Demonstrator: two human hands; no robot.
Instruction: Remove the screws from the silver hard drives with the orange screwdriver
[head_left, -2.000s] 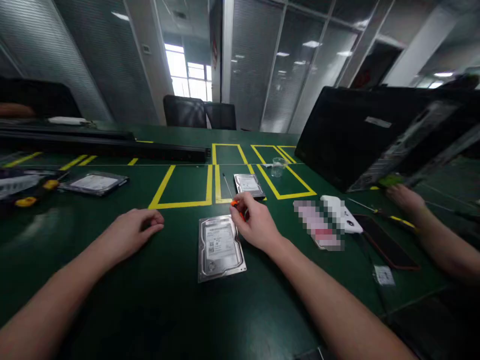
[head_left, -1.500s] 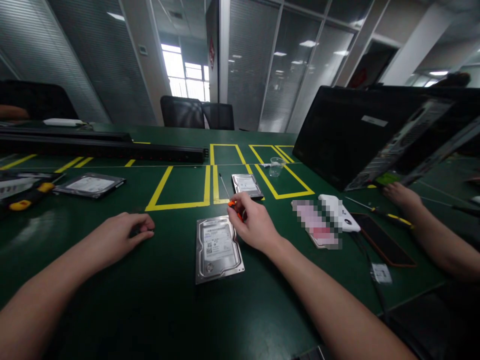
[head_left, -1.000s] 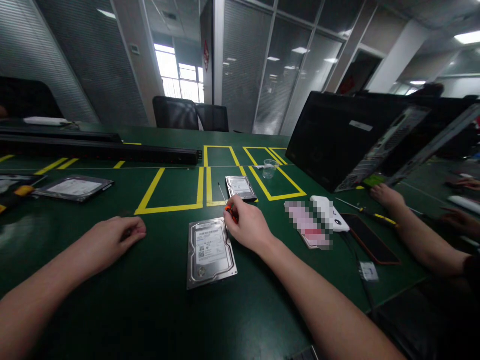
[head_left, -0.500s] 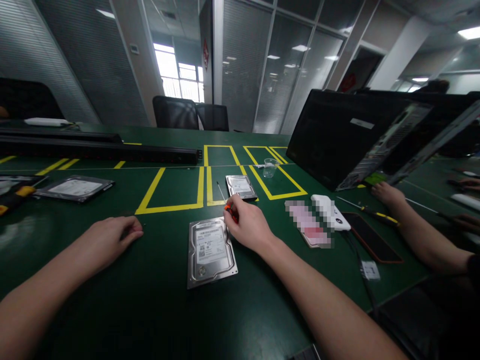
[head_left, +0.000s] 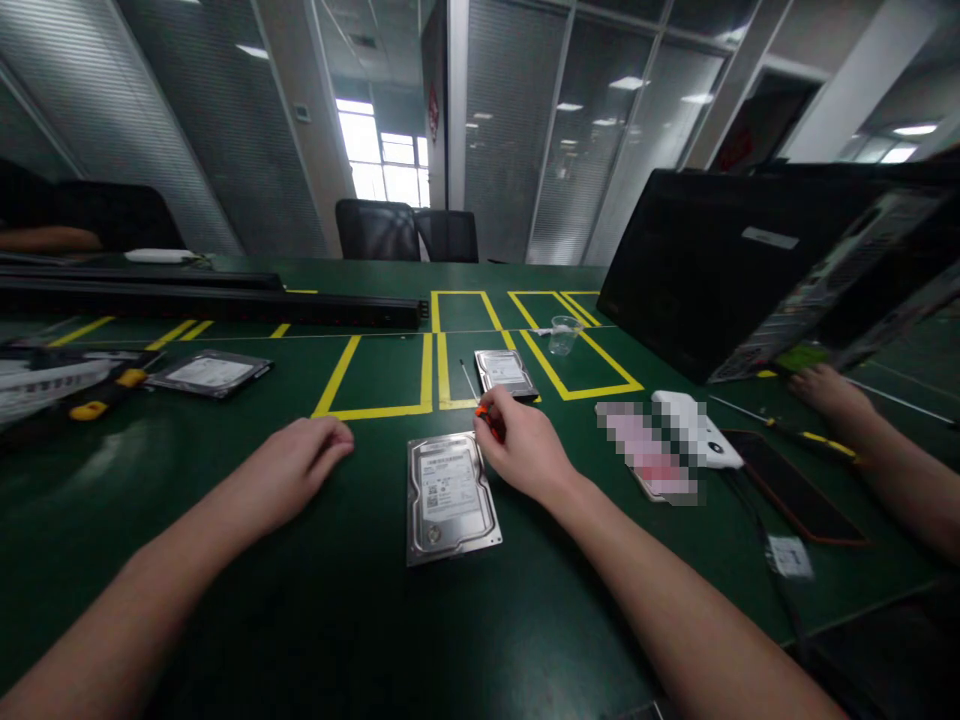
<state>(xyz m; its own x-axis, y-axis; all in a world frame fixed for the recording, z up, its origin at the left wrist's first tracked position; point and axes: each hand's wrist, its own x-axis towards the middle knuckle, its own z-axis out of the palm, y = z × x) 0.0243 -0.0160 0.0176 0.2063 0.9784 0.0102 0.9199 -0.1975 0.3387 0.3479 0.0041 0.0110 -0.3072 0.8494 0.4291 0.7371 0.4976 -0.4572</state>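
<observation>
My right hand (head_left: 525, 445) is wrapped round the red and black handle of a screwdriver (head_left: 491, 422), whose thin shaft points up and away toward a smaller-looking hard drive (head_left: 504, 372). Just left of that wrist, a silver hard drive (head_left: 453, 498) with a white label lies flat on the green table. My left hand (head_left: 300, 462) rests left of this drive, apart from it. Its thumb and fingers are pinched together, and whatever may be between them is too small or hidden to make out.
A third hard drive (head_left: 214, 372) lies at left beside a yellow-black tool (head_left: 109, 393). A clear cup (head_left: 562, 335) stands beyond the yellow tape. At right are a black computer case (head_left: 697, 270), phones, a yellow-black screwdriver (head_left: 825, 445) and another person's hand (head_left: 832, 390).
My left hand has moved right, nearer the silver hard drive. The whole view has shifted, so things appear farther right. My right hand keeps its hold on the screwdriver.
</observation>
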